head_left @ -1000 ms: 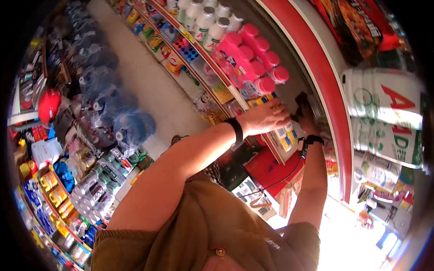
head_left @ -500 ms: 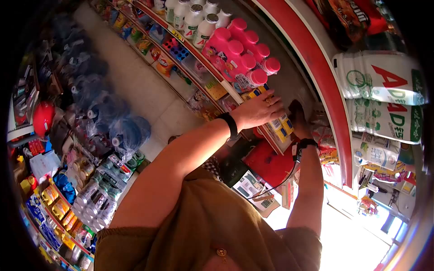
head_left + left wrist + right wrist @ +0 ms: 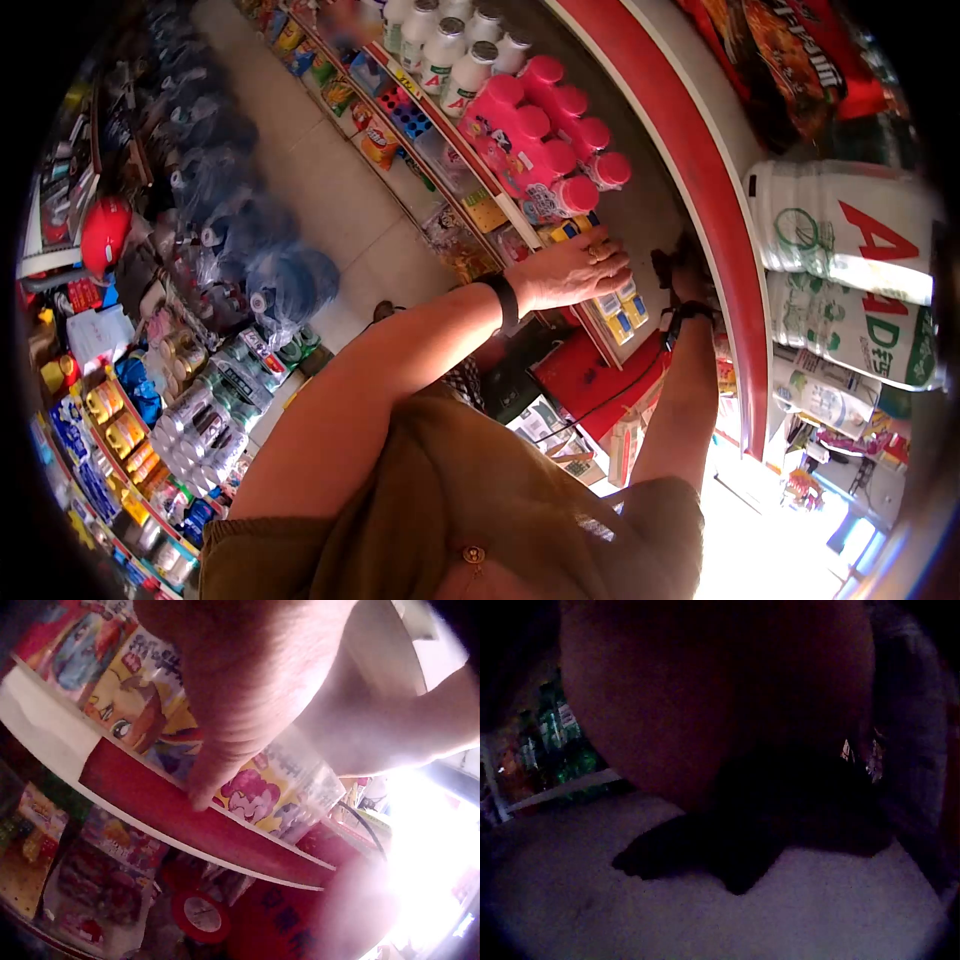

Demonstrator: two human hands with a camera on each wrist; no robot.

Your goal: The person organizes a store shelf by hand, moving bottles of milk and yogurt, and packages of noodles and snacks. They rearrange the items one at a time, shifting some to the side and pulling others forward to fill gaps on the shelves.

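Observation:
My left hand [image 3: 575,272] lies across a row of small yellow-and-blue packs [image 3: 622,312] at the shelf's front edge. Close up, one digit reaches down the front of these cartoon-printed packs [image 3: 127,712], its tip by the red strip [image 3: 150,791]; the other fingers pass over to the far side. Deeper on the shelf, my right hand [image 3: 688,278] holds a dark cloth [image 3: 742,847] against the pale shelf surface [image 3: 840,907]. The right wrist view is very dark, and most of that hand's fingers are hidden.
Pink-capped bottles [image 3: 540,140] in wrap stand beside the left hand, with white bottles [image 3: 455,65] behind them. A red-edged upper shelf [image 3: 690,150] curves close over the right hand, carrying large white bottles [image 3: 850,220]. Wrapped water jugs [image 3: 280,280] line the aisle floor.
My right hand and the dark cloth have shifted along the shelf, away from the pink-capped bottles. The left hand keeps its place on the packs. The view sways slightly.

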